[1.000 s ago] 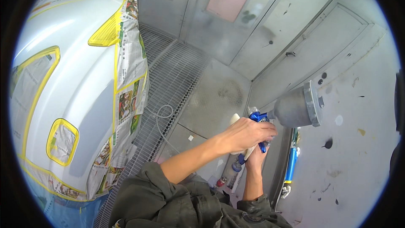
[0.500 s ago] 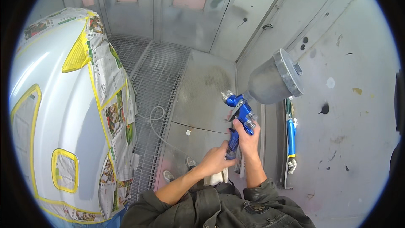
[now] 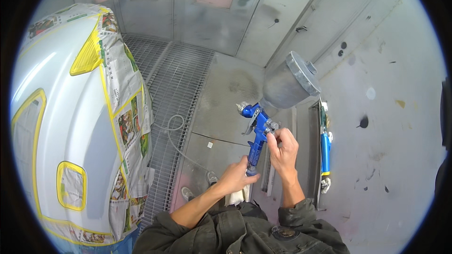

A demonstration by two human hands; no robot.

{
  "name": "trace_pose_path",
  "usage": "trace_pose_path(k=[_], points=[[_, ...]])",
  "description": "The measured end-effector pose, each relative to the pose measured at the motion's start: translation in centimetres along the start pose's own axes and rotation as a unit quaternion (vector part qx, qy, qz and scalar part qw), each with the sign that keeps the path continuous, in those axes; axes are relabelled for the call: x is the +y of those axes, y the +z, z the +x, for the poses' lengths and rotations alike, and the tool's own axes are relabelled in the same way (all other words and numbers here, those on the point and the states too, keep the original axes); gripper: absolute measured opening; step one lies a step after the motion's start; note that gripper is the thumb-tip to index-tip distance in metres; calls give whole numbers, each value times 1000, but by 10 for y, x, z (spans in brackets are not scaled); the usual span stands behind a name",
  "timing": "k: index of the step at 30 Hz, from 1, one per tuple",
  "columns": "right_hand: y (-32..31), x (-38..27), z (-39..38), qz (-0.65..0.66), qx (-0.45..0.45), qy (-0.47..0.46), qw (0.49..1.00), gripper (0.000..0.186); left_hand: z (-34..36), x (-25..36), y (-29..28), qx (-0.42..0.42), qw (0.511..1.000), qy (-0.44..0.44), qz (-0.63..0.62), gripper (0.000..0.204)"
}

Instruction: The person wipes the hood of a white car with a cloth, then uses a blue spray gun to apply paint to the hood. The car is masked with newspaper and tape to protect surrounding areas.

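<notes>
I hold a blue spray gun [image 3: 256, 138] upright, with a large grey metal cup [image 3: 287, 82] tilted on top. My left hand [image 3: 235, 176] is closed round the lower end of its handle and fitting. My right hand [image 3: 282, 155] is closed at the small silver knobs on the back of the gun, thumb and bent fingertips against them. A white cloth [image 3: 238, 195] hangs below my left hand.
At left stands a white vehicle body [image 3: 70, 113], masked with newspaper and yellow tape. A floor grating [image 3: 165, 89] holds a looped pale hose [image 3: 176, 121]. Grey booth doors [image 3: 212, 23] are ahead. A blue tool [image 3: 325, 153] stands by the right wall [image 3: 391, 136].
My right hand has shifted from around the gun's grip to its rear knobs. My left hand has moved down to the handle's end. The gun has become more upright, its cup moving left.
</notes>
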State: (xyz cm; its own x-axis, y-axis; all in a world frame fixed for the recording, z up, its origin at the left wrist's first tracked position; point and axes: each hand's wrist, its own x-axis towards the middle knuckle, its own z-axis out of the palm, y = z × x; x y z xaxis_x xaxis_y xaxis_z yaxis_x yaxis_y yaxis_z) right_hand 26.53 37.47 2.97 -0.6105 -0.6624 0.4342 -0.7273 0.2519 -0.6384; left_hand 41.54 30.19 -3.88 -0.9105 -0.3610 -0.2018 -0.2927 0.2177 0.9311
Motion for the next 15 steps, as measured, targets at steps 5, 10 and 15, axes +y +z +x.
trace_pose_path(k=[5,10,15], points=[[48,-3,-8,487,-89,217,841,50,1,-6,1,-30,997,58,-29,57],[42,-4,-1,489,-62,231,839,33,13,-33,-9,-100,969,111,-197,39],[41,-14,0,450,-10,241,860,23,28,-51,-9,-91,966,109,-218,30]])
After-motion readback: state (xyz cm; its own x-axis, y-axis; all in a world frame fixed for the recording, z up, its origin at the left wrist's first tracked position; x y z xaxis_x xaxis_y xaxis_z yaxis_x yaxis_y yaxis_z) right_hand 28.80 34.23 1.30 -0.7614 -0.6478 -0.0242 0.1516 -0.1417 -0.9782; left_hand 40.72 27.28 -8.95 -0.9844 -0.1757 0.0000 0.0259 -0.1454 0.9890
